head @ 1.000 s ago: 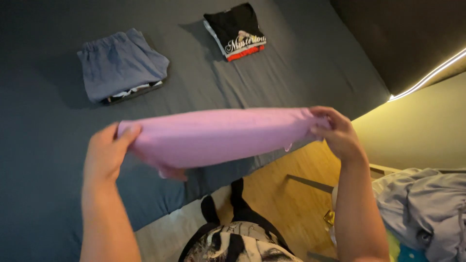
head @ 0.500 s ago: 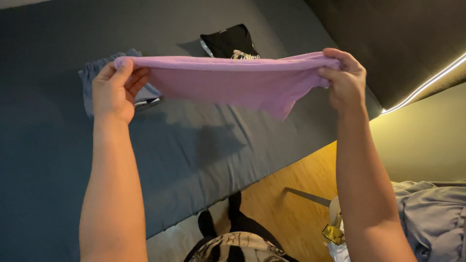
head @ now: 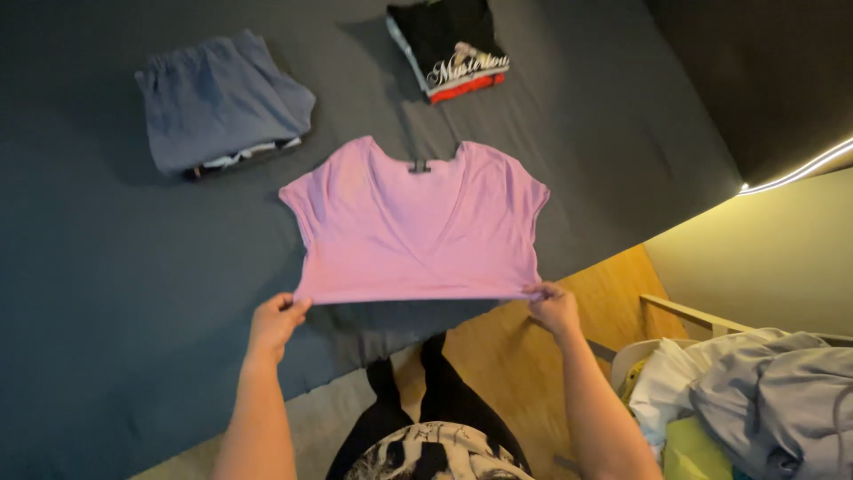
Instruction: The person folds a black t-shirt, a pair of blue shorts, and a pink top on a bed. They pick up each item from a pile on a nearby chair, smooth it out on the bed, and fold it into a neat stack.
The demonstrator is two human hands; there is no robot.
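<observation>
A pink short-sleeved V-neck top (head: 418,227) lies spread out flat on the dark grey bed sheet (head: 89,293), neckline pointing away from me. My left hand (head: 275,322) pinches the near left corner of its hem. My right hand (head: 553,307) pinches the near right corner. The hem sits at the bed's near edge.
A folded grey-blue garment stack (head: 218,102) rests at the far left of the bed. A folded black garment with a red edge (head: 449,44) lies at the far middle. A basket of loose clothes (head: 755,400) stands on the wooden floor (head: 498,356) at right.
The pink top was held up in the air, stretched between both hands. It is now laid flat on the bed with both hands lowered to its hem corners.
</observation>
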